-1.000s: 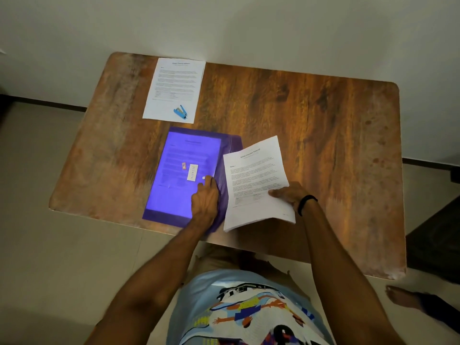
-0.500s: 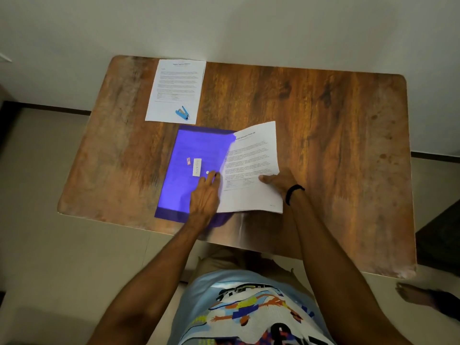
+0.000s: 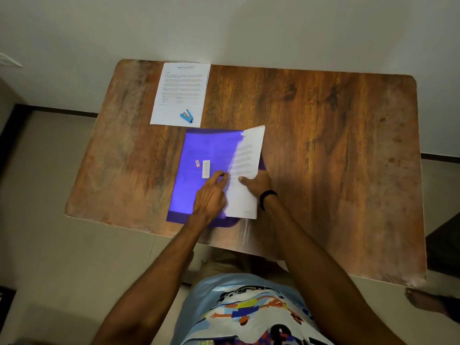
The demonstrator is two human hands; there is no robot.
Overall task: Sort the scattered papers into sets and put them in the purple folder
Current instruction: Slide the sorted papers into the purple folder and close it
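The purple folder [image 3: 204, 150] lies on the wooden table [image 3: 323, 145] near its front edge. A white paper set [image 3: 246, 158] is partly slid under the folder's translucent cover, its right half still showing. My left hand [image 3: 211, 192] holds the cover's edge up with its fingertips. My right hand [image 3: 254, 183], a black band on its wrist, grips the paper set at its lower right, thumb on top. Another printed paper set [image 3: 181, 93] lies at the table's back left with a small blue stapler [image 3: 187, 116] resting on it.
The table stands against a pale wall [image 3: 224, 26]. Tiled floor [image 3: 49, 195] lies to the left. A bare foot [image 3: 423, 302] shows on the floor at the lower right, beside a dark object.
The paper set has moved left, from beside the folder to partly under its cover. My right hand moved left with it. My left hand stayed at the cover's edge.
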